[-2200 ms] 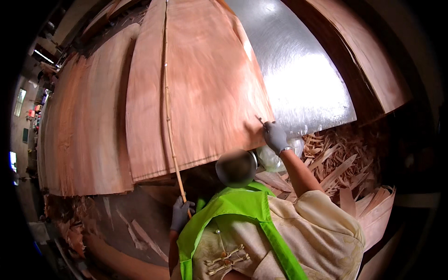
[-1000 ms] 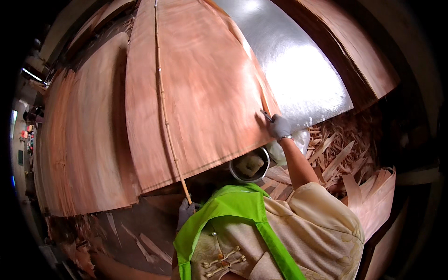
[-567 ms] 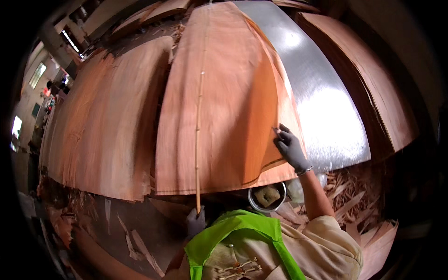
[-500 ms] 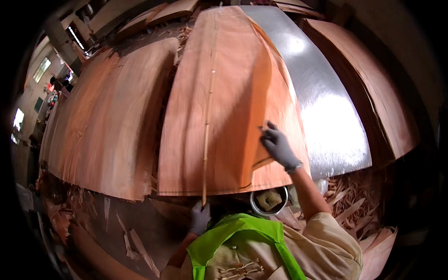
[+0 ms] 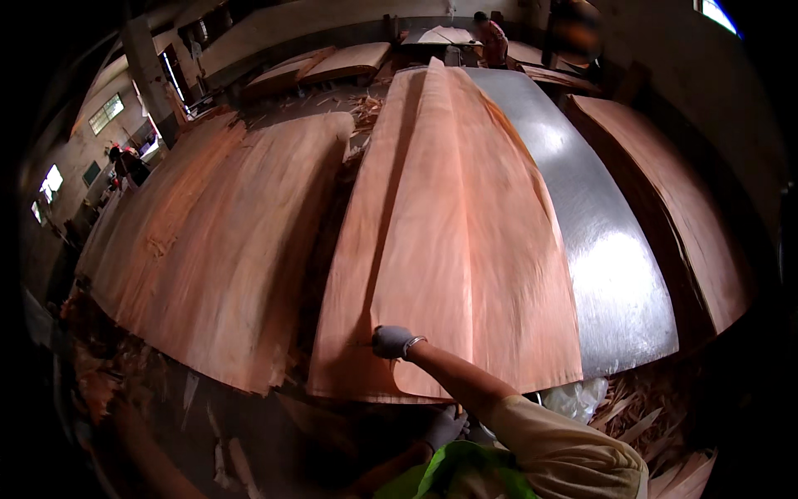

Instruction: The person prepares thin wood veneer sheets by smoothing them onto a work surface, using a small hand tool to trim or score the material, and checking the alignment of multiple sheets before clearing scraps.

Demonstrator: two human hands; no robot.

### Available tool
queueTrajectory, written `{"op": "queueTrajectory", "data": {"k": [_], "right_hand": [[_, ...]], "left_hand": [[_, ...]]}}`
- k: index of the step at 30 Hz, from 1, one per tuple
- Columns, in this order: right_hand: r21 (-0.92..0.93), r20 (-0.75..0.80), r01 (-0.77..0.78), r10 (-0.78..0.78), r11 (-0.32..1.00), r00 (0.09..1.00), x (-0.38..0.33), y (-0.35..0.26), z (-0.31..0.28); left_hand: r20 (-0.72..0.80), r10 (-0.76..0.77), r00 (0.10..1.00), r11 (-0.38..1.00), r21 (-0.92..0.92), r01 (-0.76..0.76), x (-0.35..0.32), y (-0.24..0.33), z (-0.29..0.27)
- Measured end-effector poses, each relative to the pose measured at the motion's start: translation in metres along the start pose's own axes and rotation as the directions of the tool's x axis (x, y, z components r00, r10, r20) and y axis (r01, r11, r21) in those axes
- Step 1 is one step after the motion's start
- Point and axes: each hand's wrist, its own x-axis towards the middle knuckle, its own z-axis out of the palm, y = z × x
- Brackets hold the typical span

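Right hand (image 5: pixel 392 342), gloved, pressed flat on reddish veneer sheet (image 5: pixel 465 241); left hand (image 5: pixel 443 428) below edge, grip unclear

Veneer sheet (image 5: pixel 465 241): long, thin, reddish-brown wood; lies flat on metal table, running from 6 o'clock toward 12; second sheet overlaps its left part, lengthwise seam between; near edge overhangs table, slightly curled.
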Motion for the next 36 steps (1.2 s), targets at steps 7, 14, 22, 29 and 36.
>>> {"op": "queueTrajectory", "data": {"k": [7,14,22,29,36], "right_hand": [[0.775,0.092,-0.113,0.066,0.621,0.994,-0.071,0.010,-0.055],[0.888,-0.248,-0.173,0.761,0.426,0.600,-0.214,0.095,0.016],[0.846,-0.269,-0.236,0.764,0.479,0.586,-0.218,0.057,0.028],[0.736,-0.339,-0.357,0.769,0.576,0.542,-0.266,0.007,-0.064],[0.548,-0.304,-0.601,0.808,0.581,0.504,-0.291,-0.007,-0.215]], "left_hand": [[0.339,0.440,0.832,0.847,0.150,-0.509,0.014,0.009,-0.004],[0.421,-0.078,0.904,0.987,-0.099,0.131,0.017,0.029,-0.002],[0.398,0.570,0.719,0.719,0.182,-0.671,0.041,0.025,-0.004],[0.483,0.158,0.861,0.846,-0.517,0.135,-0.014,-0.009,-0.094],[-0.132,0.276,0.952,0.242,-0.949,-0.202,-0.104,0.015,-0.213]]}}
